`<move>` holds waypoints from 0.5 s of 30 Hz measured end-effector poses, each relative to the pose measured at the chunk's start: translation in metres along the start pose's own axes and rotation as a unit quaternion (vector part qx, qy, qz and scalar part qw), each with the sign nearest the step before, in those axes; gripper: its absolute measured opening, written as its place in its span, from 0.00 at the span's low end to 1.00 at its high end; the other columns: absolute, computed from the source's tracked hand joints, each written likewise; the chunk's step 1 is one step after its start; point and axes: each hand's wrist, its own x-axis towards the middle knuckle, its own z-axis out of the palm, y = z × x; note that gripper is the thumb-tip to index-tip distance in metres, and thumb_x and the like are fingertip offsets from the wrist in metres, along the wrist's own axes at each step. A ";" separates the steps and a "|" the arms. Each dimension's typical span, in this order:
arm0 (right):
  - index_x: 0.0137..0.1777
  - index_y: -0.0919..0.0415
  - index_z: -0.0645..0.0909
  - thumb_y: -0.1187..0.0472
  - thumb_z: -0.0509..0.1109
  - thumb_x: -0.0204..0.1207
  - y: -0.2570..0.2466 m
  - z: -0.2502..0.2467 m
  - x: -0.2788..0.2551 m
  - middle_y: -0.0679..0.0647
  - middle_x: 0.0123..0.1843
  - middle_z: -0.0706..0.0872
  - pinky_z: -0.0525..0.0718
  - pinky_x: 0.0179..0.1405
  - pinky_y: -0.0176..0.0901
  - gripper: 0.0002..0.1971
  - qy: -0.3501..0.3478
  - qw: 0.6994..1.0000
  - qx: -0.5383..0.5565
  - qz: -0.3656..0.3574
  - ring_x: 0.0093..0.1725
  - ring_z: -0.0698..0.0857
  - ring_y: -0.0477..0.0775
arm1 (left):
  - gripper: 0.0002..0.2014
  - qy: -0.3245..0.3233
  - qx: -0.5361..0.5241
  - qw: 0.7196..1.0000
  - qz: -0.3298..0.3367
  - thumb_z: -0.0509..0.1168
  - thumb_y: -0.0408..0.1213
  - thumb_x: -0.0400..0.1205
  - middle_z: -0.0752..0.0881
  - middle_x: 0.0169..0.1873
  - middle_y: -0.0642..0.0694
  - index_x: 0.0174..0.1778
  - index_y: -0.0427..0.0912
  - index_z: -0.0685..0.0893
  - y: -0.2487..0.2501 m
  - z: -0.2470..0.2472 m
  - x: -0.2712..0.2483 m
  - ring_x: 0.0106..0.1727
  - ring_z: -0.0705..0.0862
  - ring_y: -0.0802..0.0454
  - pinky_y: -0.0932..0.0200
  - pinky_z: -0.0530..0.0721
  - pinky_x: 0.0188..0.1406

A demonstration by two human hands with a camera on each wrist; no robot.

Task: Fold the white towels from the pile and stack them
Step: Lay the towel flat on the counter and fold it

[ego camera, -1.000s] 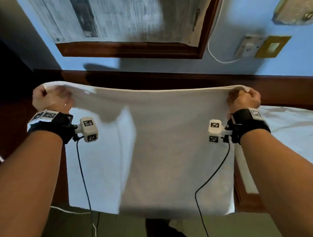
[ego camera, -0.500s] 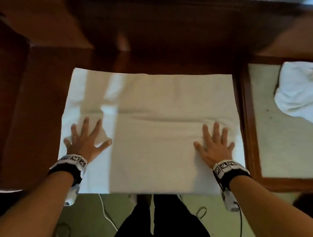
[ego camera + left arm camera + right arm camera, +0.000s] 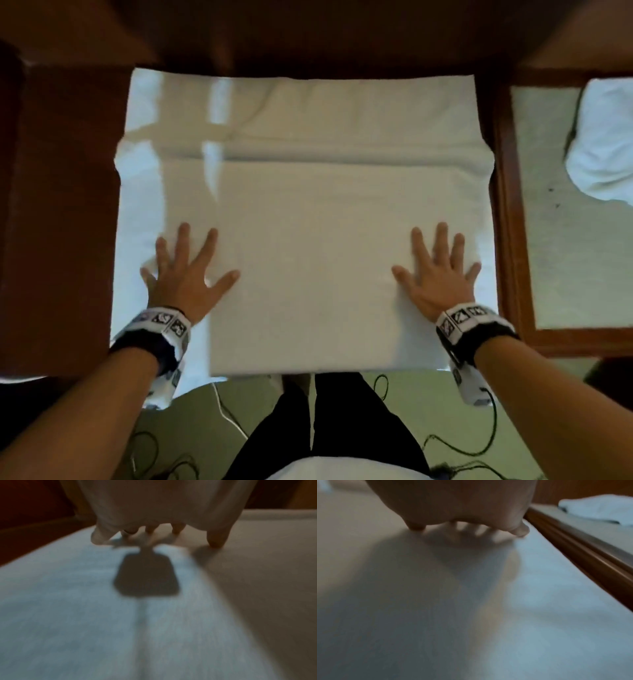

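Towel (image 3: pixel 305 212), white and folded into a broad rectangle, lies flat on the dark wooden tabletop (image 3: pixel 65 212) at frame centre, long axis left to right, a fold ridge crossing its upper part. Crumpled white towels (image 3: pixel 603 147) sit at the right edge. Both the left hand (image 3: pixel 186 274) and right hand (image 3: pixel 436 277) press flat on it, fingers (image 3: pixel 442 240) straight and spread.

The right hand (image 3: pixel 453 504) lies flat, fingers spread, on the white towel (image 3: pixel 436 601). To its right runs a wooden rail (image 3: pixel 583 555); beyond that, crumpled white cloth (image 3: pixel 599 509).
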 end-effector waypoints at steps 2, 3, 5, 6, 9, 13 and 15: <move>0.82 0.32 0.28 0.23 0.44 0.75 0.008 0.007 -0.007 0.44 0.82 0.18 0.45 0.77 0.84 0.41 -0.026 1.000 -0.009 0.009 0.84 0.26 0.63 | 0.43 -0.014 0.007 1.000 -0.015 0.44 0.81 0.72 0.26 0.84 0.58 0.80 0.78 0.31 -0.007 0.011 -0.008 0.87 0.35 0.37 0.20 0.51 0.79; 0.82 0.31 0.28 0.22 0.44 0.74 0.009 0.003 0.000 0.43 0.82 0.18 0.45 0.76 0.85 0.42 -0.031 0.999 -0.016 0.012 0.84 0.26 0.63 | 0.43 -0.018 0.015 1.000 -0.019 0.43 0.82 0.71 0.26 0.84 0.58 0.80 0.78 0.31 -0.009 0.009 -0.001 0.87 0.35 0.36 0.18 0.53 0.77; 0.82 0.31 0.30 0.22 0.47 0.74 0.005 -0.013 0.025 0.44 0.83 0.19 0.44 0.76 0.86 0.42 -0.019 1.000 -0.022 0.010 0.84 0.26 0.64 | 0.45 -0.007 0.024 0.999 -0.022 0.45 0.83 0.70 0.28 0.85 0.58 0.80 0.78 0.33 -0.005 -0.005 0.025 0.87 0.37 0.35 0.17 0.54 0.76; 0.83 0.31 0.31 0.22 0.48 0.75 0.001 -0.023 0.042 0.44 0.84 0.21 0.43 0.75 0.86 0.43 -0.006 1.000 -0.022 0.005 0.84 0.26 0.64 | 0.45 -0.001 0.024 0.999 -0.022 0.47 0.83 0.70 0.28 0.85 0.59 0.80 0.78 0.34 -0.002 -0.013 0.041 0.87 0.36 0.35 0.16 0.53 0.76; 0.84 0.32 0.34 0.24 0.52 0.77 -0.014 -0.055 0.084 0.46 0.85 0.24 0.42 0.75 0.85 0.42 0.005 1.000 -0.002 -0.005 0.85 0.28 0.64 | 0.47 0.000 0.010 1.000 -0.017 0.54 0.81 0.71 0.30 0.86 0.60 0.82 0.77 0.38 0.009 -0.045 0.083 0.87 0.35 0.39 0.19 0.49 0.78; 0.86 0.36 0.39 0.30 0.56 0.80 -0.018 -0.061 0.079 0.49 0.87 0.27 0.44 0.78 0.82 0.41 0.012 1.000 0.009 0.004 0.86 0.30 0.61 | 0.46 0.000 -0.017 1.000 -0.006 0.59 0.76 0.75 0.32 0.86 0.59 0.84 0.73 0.41 0.016 -0.049 0.068 0.88 0.35 0.43 0.23 0.47 0.81; 0.85 0.35 0.37 0.29 0.53 0.80 -0.009 -0.039 0.046 0.50 0.86 0.25 0.41 0.78 0.81 0.40 0.016 1.000 -0.003 0.011 0.85 0.27 0.62 | 0.46 -0.008 -0.007 1.000 -0.010 0.55 0.78 0.73 0.30 0.86 0.59 0.83 0.75 0.38 0.012 -0.025 0.032 0.87 0.34 0.42 0.22 0.47 0.81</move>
